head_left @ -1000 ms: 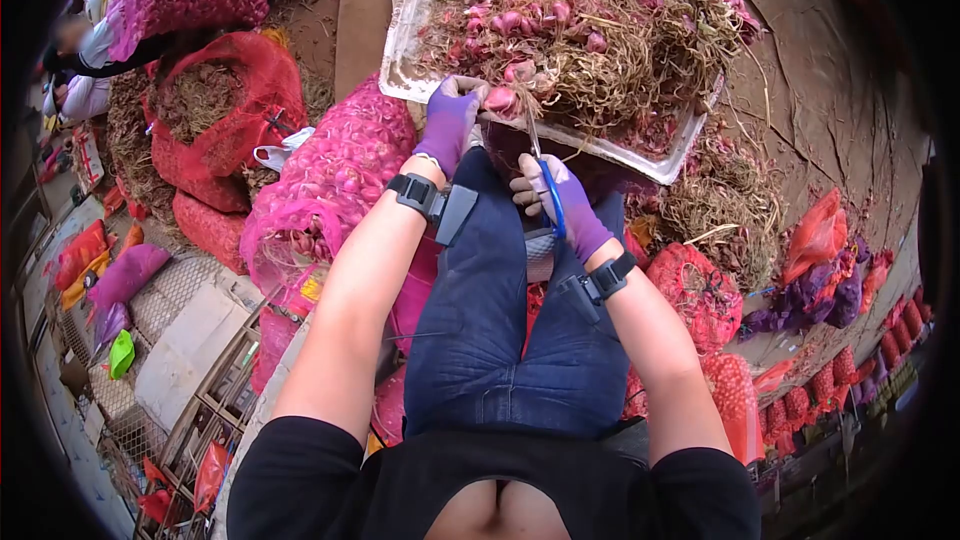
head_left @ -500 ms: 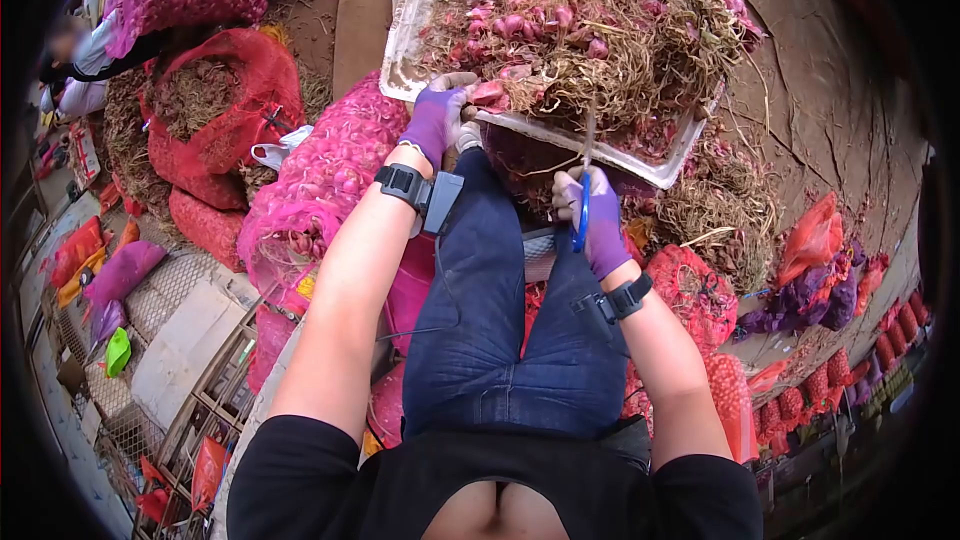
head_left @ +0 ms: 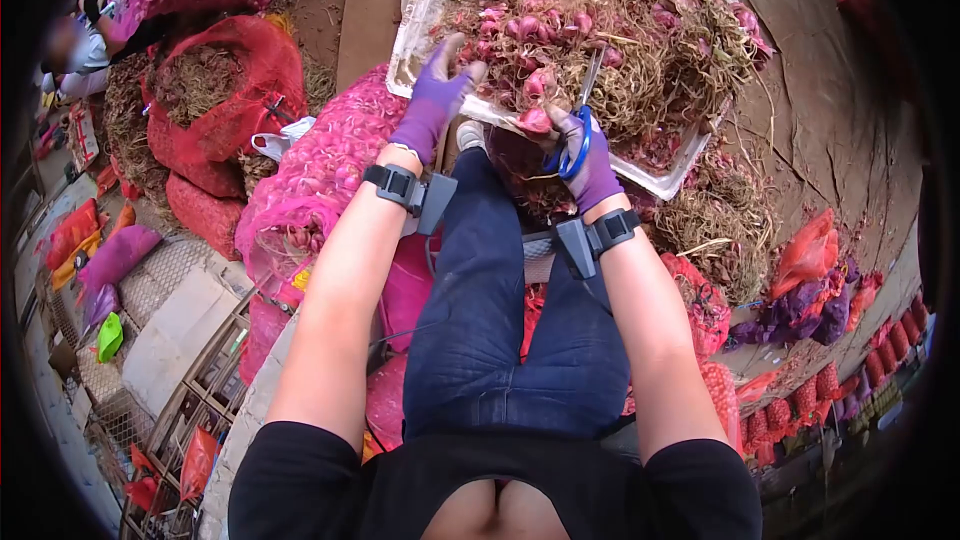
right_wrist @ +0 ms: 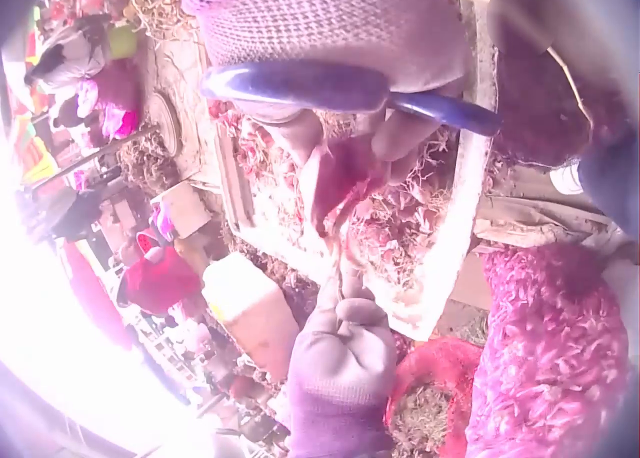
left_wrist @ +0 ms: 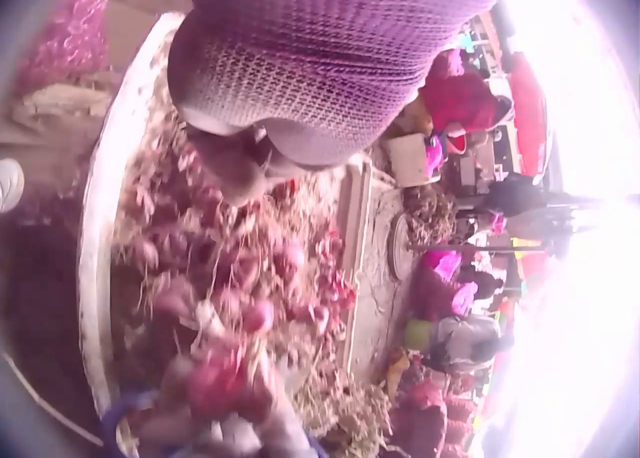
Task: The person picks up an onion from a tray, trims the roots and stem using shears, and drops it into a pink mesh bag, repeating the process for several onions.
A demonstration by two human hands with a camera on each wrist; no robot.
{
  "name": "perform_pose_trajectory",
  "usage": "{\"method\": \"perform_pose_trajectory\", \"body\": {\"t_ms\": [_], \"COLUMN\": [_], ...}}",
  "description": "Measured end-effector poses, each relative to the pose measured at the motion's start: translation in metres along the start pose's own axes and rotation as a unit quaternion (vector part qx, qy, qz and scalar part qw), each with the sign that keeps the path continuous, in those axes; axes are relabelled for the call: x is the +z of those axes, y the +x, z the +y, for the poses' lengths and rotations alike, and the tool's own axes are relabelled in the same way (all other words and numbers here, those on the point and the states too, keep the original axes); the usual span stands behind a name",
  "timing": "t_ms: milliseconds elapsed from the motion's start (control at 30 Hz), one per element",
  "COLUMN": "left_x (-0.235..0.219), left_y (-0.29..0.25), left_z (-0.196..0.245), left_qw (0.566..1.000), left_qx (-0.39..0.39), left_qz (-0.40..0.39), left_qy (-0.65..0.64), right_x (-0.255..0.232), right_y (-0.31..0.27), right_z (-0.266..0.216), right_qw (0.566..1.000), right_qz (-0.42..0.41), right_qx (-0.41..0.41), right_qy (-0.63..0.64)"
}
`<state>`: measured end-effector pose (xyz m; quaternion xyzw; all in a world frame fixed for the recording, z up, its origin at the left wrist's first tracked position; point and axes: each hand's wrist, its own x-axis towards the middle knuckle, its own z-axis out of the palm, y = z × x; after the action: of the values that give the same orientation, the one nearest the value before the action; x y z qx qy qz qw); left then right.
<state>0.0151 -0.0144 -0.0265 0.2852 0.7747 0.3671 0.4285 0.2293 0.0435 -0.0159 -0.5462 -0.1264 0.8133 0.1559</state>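
In the head view, my purple-gloved left hand is over the near left rim of the white tray, fingers spread and holding nothing. My right hand, also gloved, has the blue-handled scissors looped on it, blades pointing away over the tray. Thumb and fingers of that same hand pinch a red shallot, which shows between the fingertips in the right wrist view. Dry stalks and loose shallots cover the tray.
A pink net sack of shallots stands left of my legs. Further left is an open red net bag of dry stalks. A heap of trimmings lies right of the tray. Another person is at the far left.
My left hand has let go of the shallot and opened. The right hand, with the scissors, swung out right, then came forward to the tray edge and now pinches a shallot.
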Motion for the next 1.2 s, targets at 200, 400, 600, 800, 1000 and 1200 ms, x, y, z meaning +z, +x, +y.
{"method": "perform_pose_trajectory", "body": {"t_ms": [200, 400, 600, 800, 1000, 1200], "left_x": [0.029, 0.038, 0.030, 0.026, 0.031, 0.004], "left_y": [-0.042, -0.048, -0.050, -0.056, -0.070, -0.050], "left_z": [0.038, 0.033, 0.043, 0.049, 0.051, 0.027], "left_qw": [0.977, 0.979, 0.986, 0.979, 0.978, 0.989], "left_qx": [-0.016, -0.117, -0.055, -0.139, -0.044, -0.021], "left_qz": [-0.210, -0.148, -0.158, -0.145, -0.132, 0.022], "left_qy": [0.028, -0.071, 0.007, 0.035, 0.152, 0.144], "right_x": [0.021, 0.041, 0.035, 0.041, 0.026, 0.039], "right_y": [0.006, -0.013, -0.008, -0.017, 0.000, -0.004], "right_z": [0.010, -0.003, 0.000, 0.000, 0.017, 0.006], "right_qw": [0.993, 0.991, 0.989, 0.991, 0.981, 0.982], "right_qz": [0.028, 0.102, 0.015, 0.037, 0.032, 0.062], "right_qx": [-0.004, 0.002, 0.017, 0.009, 0.041, 0.042], "right_qy": [0.112, 0.090, 0.143, 0.130, 0.188, 0.175]}}
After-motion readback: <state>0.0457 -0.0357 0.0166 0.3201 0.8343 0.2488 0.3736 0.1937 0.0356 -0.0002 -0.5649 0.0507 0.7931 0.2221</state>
